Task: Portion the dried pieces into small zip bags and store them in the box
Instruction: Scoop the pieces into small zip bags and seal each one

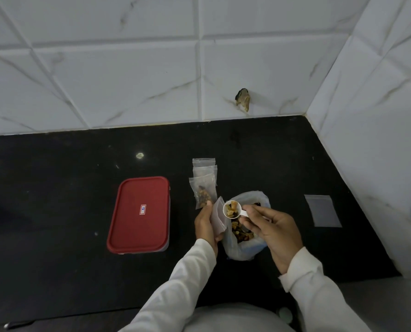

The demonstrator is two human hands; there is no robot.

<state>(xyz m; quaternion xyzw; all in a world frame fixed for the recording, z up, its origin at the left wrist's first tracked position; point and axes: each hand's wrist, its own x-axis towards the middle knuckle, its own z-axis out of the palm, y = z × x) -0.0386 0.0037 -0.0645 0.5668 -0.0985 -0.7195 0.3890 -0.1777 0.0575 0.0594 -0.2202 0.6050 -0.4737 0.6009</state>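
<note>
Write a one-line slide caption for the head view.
Right hand holds a scoop of dried pieces at the small zip bag in the left hand.

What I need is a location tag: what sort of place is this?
Probably a home kitchen: a black stone countertop meets white marble-look wall tiles in a corner, with a red-lidded food box and an open bag of dried pieces on it.

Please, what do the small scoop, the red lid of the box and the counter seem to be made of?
Scoop: probably plastic, white and matte; thin moulded bowl and handle.
Red lid: probably plastic, smooth with a soft sheen; rounded moulded rim.
Counter: polished black stone, perhaps granite; it mirrors a light spot and shows pale specks.
</note>
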